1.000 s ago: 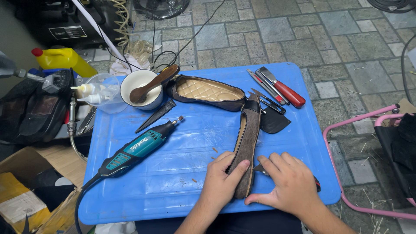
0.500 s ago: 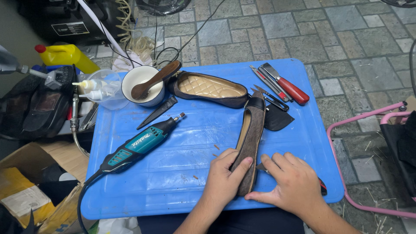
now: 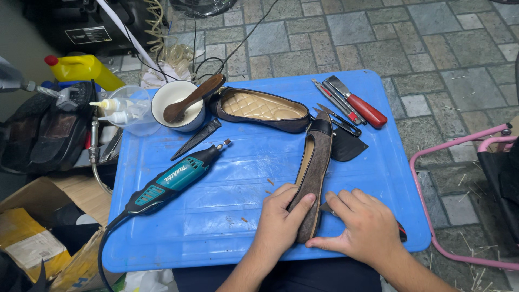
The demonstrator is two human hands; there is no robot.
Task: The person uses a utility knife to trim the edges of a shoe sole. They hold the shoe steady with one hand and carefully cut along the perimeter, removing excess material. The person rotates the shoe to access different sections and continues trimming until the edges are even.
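A brown flat shoe (image 3: 313,167) lies on its side on the blue plastic table (image 3: 227,216), its dark toe cap pointing away from me. My left hand (image 3: 281,224) grips its heel end, thumb laid over the sole. My right hand (image 3: 365,230) presses against the same end from the right and holds a small blade whose red and black handle (image 3: 401,232) shows past the hand. A second shoe (image 3: 262,108) with a quilted tan insole sits upright at the table's far side.
A teal rotary tool (image 3: 175,177) with a cord lies left of centre. A white cup with a brush (image 3: 178,105), a black sheath (image 3: 195,139), a red-handled knife (image 3: 359,105), thin tools and a black leather piece (image 3: 346,147) sit farther back. Yellow bottle (image 3: 84,67), pink frame (image 3: 459,162).
The view has shifted slightly. My left thumb has moved up over the shoe's sole, and both hands stay at the heel end. The other things on the table have not moved.
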